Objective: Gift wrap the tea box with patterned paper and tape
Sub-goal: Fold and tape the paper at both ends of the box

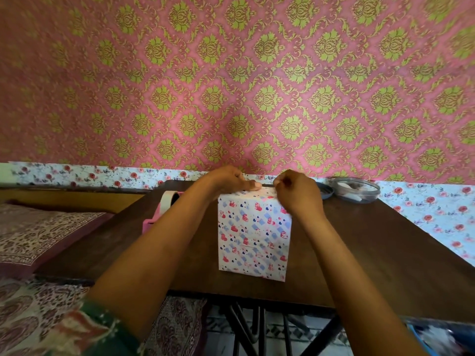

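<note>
The tea box [254,235], covered in patterned paper [257,263], is laid in the middle of the dark tabletop [385,253]. Its far end is pressed by the left hand [231,179], fingers held together and flat. There the paper edge is pinched by the right hand [295,194]. A tape dispenser [164,206] is seen at the left, a clear container [356,190] at the far right.

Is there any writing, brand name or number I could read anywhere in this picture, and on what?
None can be read. The wrapped box shows only hearts and squares, the tape dispenser and the clear plastic container show no legible label, and the wallpaper bears only ornament.
</note>
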`<state>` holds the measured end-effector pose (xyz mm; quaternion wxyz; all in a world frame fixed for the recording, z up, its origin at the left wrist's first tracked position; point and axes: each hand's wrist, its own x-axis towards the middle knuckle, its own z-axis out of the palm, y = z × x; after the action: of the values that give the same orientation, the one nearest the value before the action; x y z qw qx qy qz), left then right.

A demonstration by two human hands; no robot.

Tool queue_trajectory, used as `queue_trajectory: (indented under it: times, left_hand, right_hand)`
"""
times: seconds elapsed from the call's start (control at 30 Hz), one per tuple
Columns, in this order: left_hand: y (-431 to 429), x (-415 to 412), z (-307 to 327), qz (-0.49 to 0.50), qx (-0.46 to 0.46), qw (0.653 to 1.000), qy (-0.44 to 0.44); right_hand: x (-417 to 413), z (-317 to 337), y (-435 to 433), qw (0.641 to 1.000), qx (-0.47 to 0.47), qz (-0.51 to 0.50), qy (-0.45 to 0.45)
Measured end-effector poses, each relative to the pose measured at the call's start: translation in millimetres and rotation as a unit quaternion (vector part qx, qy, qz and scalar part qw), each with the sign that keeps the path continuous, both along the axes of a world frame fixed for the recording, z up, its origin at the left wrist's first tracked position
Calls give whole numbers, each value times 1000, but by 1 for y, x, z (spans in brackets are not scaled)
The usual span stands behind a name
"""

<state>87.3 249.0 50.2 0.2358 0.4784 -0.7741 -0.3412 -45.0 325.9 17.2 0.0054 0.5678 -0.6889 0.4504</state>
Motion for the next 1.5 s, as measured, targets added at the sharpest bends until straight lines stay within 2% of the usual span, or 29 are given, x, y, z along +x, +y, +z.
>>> queue_trajectory:
  times: [0.1, 0.2, 0.3, 0.6, 0.73, 0.8, 0.87, 0.97, 1.03, 1.1, 1.27, 1.5]
  left_hand:
    - [-2, 1, -1, -7, 5, 1000, 7]
    - [-3, 1, 0, -15, 13, 1000, 10]
    - [-3, 1, 0, -15, 8, 1000, 6]
    - [-9, 12, -1, -22, 3, 999, 34]
    - [-17, 52, 5, 65, -18, 992, 105]
    - [-24, 82, 4, 135, -53, 988, 47]
    - [-25, 111, -1, 192, -56, 979, -49]
    - [-24, 141, -22, 230, 31, 966, -111]
    - [-19, 147, -38, 231, 91, 965, -77]
    - [-11, 143, -48, 236, 143, 961, 6]
    - [-9, 138, -52, 269, 192, 935, 130]
    - [-3, 135, -41, 276, 210, 930, 123]
  right_hand:
    - [18, -8, 23, 984, -46, -20, 169]
    - [38, -20, 39, 966, 12, -8, 259]
    - [46, -32, 35, 943, 47, -45, 325]
    - [46, -27, 34, 925, 90, -17, 368]
    - [48, -28, 34, 925, 98, -24, 365]
    - [49, -26, 33, 925, 101, -29, 364]
    - [51, -27, 32, 927, 104, -31, 360]
    - [52, -28, 32, 928, 105, -35, 355]
    - [54, -28, 33, 930, 100, -39, 352]
    - [56, -30, 32, 933, 93, -41, 346]
    - [56, -34, 33, 937, 82, -38, 337]
    - [57, -39, 32, 941, 56, -38, 331]
